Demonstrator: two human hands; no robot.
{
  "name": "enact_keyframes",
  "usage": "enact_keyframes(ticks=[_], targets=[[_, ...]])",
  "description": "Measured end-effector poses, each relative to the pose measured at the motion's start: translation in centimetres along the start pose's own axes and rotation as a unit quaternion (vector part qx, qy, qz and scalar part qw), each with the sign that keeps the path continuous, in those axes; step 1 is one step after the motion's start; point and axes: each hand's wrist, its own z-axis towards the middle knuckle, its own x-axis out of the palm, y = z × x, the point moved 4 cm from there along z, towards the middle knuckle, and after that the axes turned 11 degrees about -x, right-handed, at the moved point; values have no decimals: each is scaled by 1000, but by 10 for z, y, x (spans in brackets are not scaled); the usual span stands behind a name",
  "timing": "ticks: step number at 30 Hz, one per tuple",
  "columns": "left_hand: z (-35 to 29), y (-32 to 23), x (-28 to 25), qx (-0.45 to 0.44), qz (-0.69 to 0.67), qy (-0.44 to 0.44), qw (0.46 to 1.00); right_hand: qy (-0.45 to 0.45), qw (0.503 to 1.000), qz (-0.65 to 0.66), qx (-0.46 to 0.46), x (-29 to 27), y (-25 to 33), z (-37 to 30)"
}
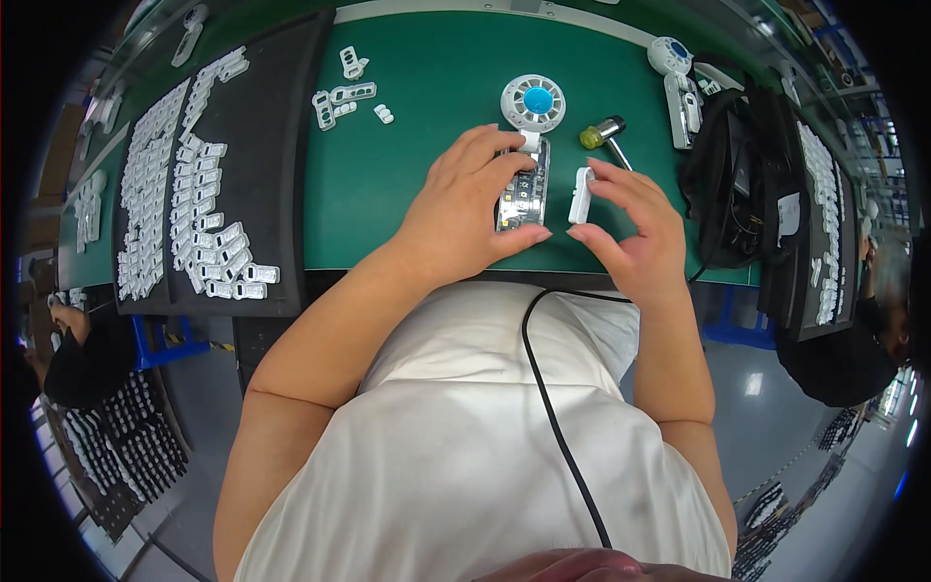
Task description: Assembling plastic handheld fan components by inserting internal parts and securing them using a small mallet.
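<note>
Head view: looking down, I see both my hands at the bench [388, 209].
Left hand [465, 199]: half curled over the fan [535, 173], fingertips near the neck, thumb at the near end, holding it to the bench.
Right hand [645, 228]: thumb and fingers spread in a loose C about the white cover [581, 197], near its two ends; I cannot tell whether they grip it.
Fan: lies before me, round head [519, 101] away from me, clear body [525, 202] nearest, inner parts showing through. I judge it light and stiff, its shell smooth and perhaps slippery. I'd hold the body by its long sides and spare the head's thin spokes.
Cover: just right of the fan, apart from it. Probably light, rigid plastic; best pinched by its edges.
Bench: green, smooth-looking; a mallet [603, 136] lies beyond the cover, loose parts [355, 93] at the far left.
Left tray [286, 126]: dark, with rows of white pieces [199, 184].
Right side: second fan [671, 60], black bag [718, 184], another tray [790, 247].
Room: grey floor [223, 417], blue stool [160, 344], a co-worker's dark sleeve [87, 359] at left.
</note>
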Motion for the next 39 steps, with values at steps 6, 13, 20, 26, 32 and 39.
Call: enact_keyframes(ticks=[6,13,20,26,32,39], targets=[[0,0,0,2,-19,4,1000,42,998,-42,-29,9,6,12],[-1,0,-1,-18,-48,-2,999,78,994,-61,-50,17,13,31],[-1,1,-3,-27,-71,-5,997,146,983,-76,-84,28,21,51],[-1,2,0,-18,-63,-11,998,211,965,-135,-82,28,33,60],[-6,-1,-2,-7,-53,-29,998,203,960,-160,-105,31,36,58],[-48,-11,3,83,38,-18,996,125,976,-135,-114,30,31,32]])
